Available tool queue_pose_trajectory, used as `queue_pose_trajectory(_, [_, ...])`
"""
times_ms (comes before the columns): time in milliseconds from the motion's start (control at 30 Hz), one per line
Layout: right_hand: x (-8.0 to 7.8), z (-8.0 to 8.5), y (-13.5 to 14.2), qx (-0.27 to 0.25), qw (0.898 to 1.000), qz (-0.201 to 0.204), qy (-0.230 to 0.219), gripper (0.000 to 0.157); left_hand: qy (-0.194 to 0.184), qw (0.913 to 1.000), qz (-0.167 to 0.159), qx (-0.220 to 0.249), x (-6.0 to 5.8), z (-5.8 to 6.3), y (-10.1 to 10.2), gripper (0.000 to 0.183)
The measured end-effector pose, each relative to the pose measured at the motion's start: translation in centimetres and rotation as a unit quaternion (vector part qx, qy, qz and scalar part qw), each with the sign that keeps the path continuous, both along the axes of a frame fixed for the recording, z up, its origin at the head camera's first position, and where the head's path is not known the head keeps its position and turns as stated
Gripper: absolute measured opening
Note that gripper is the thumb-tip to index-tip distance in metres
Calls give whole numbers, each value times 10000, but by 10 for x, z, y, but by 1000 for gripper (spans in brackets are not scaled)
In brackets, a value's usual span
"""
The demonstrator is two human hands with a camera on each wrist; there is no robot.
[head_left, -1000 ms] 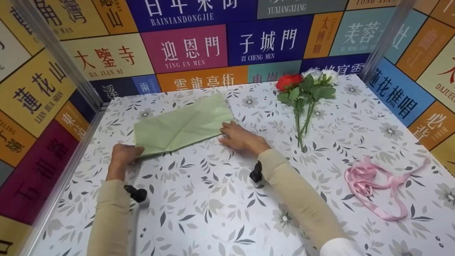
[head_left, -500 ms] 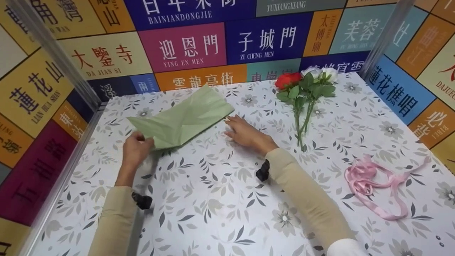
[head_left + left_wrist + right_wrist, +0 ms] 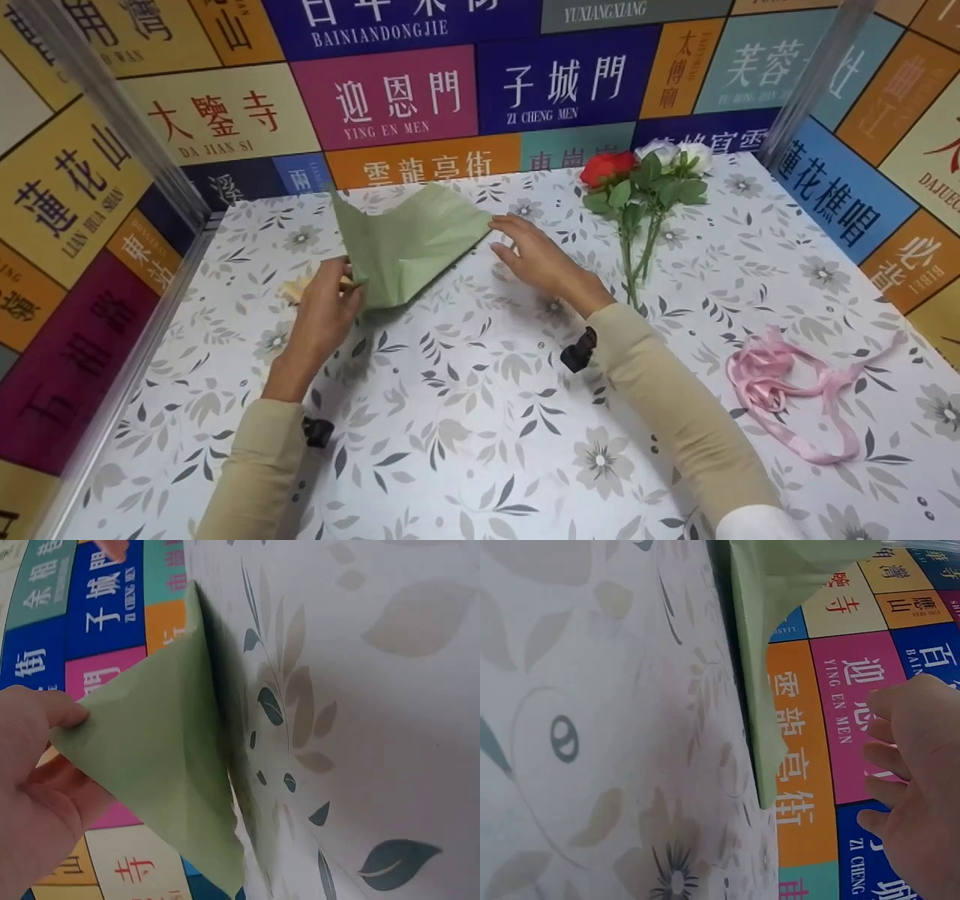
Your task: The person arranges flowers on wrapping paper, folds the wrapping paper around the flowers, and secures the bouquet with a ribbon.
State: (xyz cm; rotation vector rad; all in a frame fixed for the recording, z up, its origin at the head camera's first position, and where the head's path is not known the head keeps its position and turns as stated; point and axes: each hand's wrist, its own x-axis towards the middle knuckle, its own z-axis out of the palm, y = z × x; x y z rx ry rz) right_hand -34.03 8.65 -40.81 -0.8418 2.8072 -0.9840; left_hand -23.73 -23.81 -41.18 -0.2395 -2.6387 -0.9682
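Observation:
A sheet of light green wrapping paper [image 3: 420, 240] lies at the back left of the table, its left part lifted and folding up. My left hand [image 3: 326, 307] pinches the paper's near left corner between thumb and fingers; in the left wrist view the green paper [image 3: 157, 735] rises off the table from that pinch. By the paper's right end is my right hand [image 3: 547, 259], fingers extended, fingertips right at the corner. From the right wrist view, the right hand [image 3: 922, 772] hovers apart from the paper's edge with nothing in its grasp.
A small pale yellow piece [image 3: 295, 289] shows beside the left hand. Red and white roses [image 3: 637, 195] with green stems lie at the back right. Loose pink ribbon [image 3: 772, 375] is heaped on the right of the flower-patterned table [image 3: 465, 420]. Sign-printed walls stand behind.
My left hand has moved right and away from me, raising the paper's left corner into a fold. The pale yellow piece has come into view. My right hand has shifted slightly right and farther back.

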Motion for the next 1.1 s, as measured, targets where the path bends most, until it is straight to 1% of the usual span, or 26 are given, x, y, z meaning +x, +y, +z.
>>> queue_pose_trajectory(133, [3, 12, 4, -267, 9991, -43, 312, 48, 270, 9981, -294, -469, 3, 0, 11, 17])
queue_pose_trajectory(200, [5, 16, 6, -416, 9980, -68, 461, 47, 557, 9952, -506, -633, 5, -1, 15, 12])
queue_pose_trajectory(333, [7, 23, 8, -694, 9954, -104, 646, 45, 1118, 9851, -979, -868, 9, -3, 22, 11])
queue_pose_trajectory(433, [9, 28, 11, -881, 9932, -158, 751, 44, 1375, 9774, -1279, -968, 13, -4, 26, 13])
queue_pose_trajectory(600, [12, 36, 14, -1172, 9885, -275, 913, 43, 1569, 9650, -1728, -1198, 20, -6, 33, 21])
queue_pose_trajectory(733, [16, 43, 18, -1368, 9853, -268, 983, 44, 1733, 9480, -2175, -1549, 26, -9, 39, 20])
queue_pose_trajectory(800, [19, 48, 21, -1395, 9853, -214, 962, 45, 1747, 9418, -2355, -1644, 28, -11, 41, 22])
queue_pose_trajectory(833, [20, 50, 23, -1394, 9855, -158, 959, 45, 1749, 9395, -2421, -1676, 28, -13, 42, 26])
queue_pose_trajectory(867, [21, 52, 24, -1370, 9860, -93, 947, 46, 1737, 9381, -2474, -1690, 29, -14, 43, 31])
queue_pose_trajectory(933, [23, 56, 27, -1299, 9871, 81, 934, 48, 1659, 9382, -2557, -1642, 28, -18, 44, 39])
queue_pose_trajectory(1000, [25, 60, 30, -1189, 9882, 235, 932, 51, 1622, 9374, -2633, -1600, 28, -22, 44, 33])
queue_pose_trajectory(1033, [26, 61, 32, -1139, 9885, 305, 943, 52, 1634, 9365, -2660, -1596, 27, -23, 44, 33])
queue_pose_trajectory(1100, [29, 64, 36, -1041, 9890, 395, 974, 54, 1672, 9337, -2730, -1605, 27, -25, 44, 27])
